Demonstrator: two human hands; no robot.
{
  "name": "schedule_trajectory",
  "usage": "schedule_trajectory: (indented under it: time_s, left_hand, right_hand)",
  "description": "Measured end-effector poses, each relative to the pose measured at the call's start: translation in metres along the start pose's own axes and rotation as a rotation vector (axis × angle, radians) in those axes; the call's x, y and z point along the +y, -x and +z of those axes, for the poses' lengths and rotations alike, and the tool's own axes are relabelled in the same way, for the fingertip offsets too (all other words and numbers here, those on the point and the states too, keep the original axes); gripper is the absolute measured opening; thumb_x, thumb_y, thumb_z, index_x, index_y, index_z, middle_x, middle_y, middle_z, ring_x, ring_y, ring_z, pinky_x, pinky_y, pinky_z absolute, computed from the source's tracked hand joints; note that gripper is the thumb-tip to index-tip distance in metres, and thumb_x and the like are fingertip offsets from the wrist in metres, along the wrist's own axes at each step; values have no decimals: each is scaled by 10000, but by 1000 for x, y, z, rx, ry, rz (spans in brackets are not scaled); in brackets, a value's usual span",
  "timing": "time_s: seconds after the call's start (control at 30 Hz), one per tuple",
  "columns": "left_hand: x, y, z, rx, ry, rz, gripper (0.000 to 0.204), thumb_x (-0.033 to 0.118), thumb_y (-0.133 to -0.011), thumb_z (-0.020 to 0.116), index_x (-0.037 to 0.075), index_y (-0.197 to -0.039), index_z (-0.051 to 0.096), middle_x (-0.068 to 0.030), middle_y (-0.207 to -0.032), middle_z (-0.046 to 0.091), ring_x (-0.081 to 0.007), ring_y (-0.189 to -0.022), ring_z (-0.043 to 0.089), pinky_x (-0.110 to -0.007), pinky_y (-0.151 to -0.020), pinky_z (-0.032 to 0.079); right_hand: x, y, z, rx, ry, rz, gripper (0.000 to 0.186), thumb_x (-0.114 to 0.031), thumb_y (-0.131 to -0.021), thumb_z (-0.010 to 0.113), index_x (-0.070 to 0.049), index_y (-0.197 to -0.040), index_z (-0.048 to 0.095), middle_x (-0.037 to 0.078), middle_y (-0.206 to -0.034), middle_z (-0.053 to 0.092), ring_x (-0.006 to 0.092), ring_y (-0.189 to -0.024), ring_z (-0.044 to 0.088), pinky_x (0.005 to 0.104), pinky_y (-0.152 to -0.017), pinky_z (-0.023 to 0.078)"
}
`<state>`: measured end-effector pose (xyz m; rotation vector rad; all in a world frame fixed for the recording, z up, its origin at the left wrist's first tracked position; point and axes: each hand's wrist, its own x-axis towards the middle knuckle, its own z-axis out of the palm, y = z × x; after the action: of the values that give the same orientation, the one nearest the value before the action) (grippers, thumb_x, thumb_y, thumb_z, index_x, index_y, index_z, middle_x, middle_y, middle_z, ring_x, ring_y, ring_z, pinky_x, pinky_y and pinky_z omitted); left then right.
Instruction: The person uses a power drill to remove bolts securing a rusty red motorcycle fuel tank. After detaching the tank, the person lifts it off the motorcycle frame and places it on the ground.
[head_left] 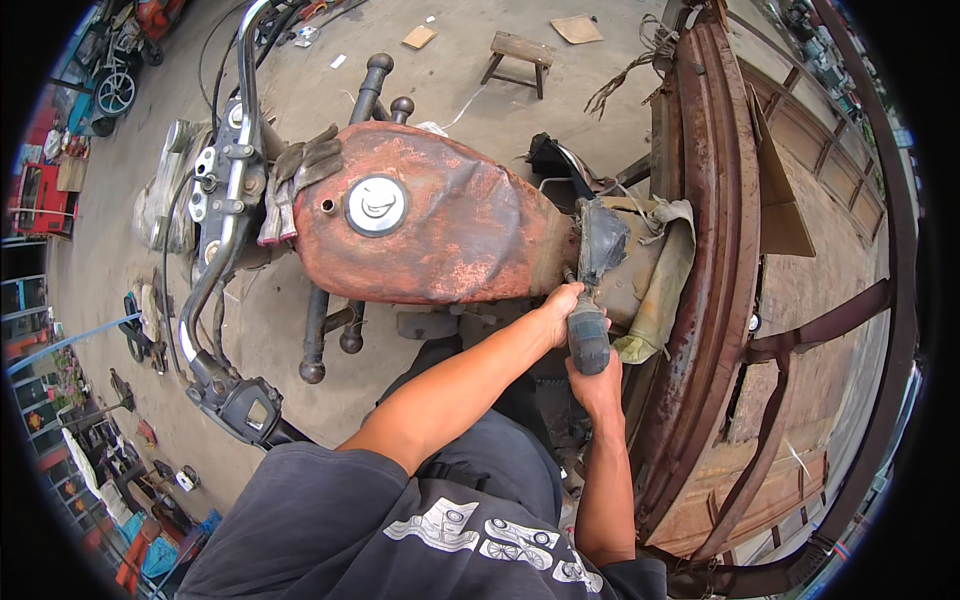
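A dark cylindrical power tool points forward at the rear end of a rusty, dented red motorcycle fuel tank. My left hand is closed at the tool's front end, beside the tank's back edge. My right hand grips the tool from behind, its fingers partly hidden under the body. Just beyond the tool's tip are crumpled dark wrapped material and an olive cloth. The exact spot the tip meets is hidden.
Handlebars stand left, with worn gloves beside the tank. A rusty metal frame with boards runs close along my right. A wooden stool stands beyond on the concrete floor. Parked vehicles and scattered parts line the far left.
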<state>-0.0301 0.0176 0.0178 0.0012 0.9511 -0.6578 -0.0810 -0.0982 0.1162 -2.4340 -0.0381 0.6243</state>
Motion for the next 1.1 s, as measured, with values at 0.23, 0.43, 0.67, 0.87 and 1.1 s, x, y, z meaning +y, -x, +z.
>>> schedule_trajectory:
  time_s: [0.23,0.43,0.67,0.87,1.1]
  left_hand:
    - [5,2,25,-149,123,110,513,430,-979,270,-4,-1020,540,-179,-880,621,-325,-838,619,-480,-791,515]
    - [8,-24,50,-162,280,107,569,439,-986,200,-6,-1141,520,-179,-1156,600,-326,-1073,567,-543,-992,386]
    - [7,-42,55,-279,434,139,575,444,-978,222,-3,-1201,507,-177,-1193,589,-323,-1089,574,-535,-983,409]
    - [8,-24,55,-282,475,187,583,447,-991,203,-3,-1185,519,-173,-1162,602,-307,-1095,570,-514,-1001,404]
    - [6,-35,54,-227,518,188,546,431,-999,225,0,-1153,524,-170,-1111,620,-305,-1028,600,-482,-951,453]
  right_hand:
    - [-33,-36,-39,-125,-15,-11,261,-112,-709,634,40,-922,630,223,-833,665,335,-795,667,402,-731,494]
    - [-34,-73,-60,-373,-286,305,35,-12,-706,566,-14,-740,561,45,-587,542,147,-469,504,302,-434,397]
    - [-54,-96,-75,-445,-167,371,84,-6,-689,569,-9,-772,559,50,-624,551,146,-474,504,301,-437,407]
    - [-55,-94,-75,-472,-45,280,139,-24,-704,576,-1,-842,568,37,-645,543,137,-488,504,303,-449,411]
    - [-57,-94,-73,-470,-53,340,109,-22,-706,590,-2,-809,561,46,-637,545,149,-490,509,308,-459,420]
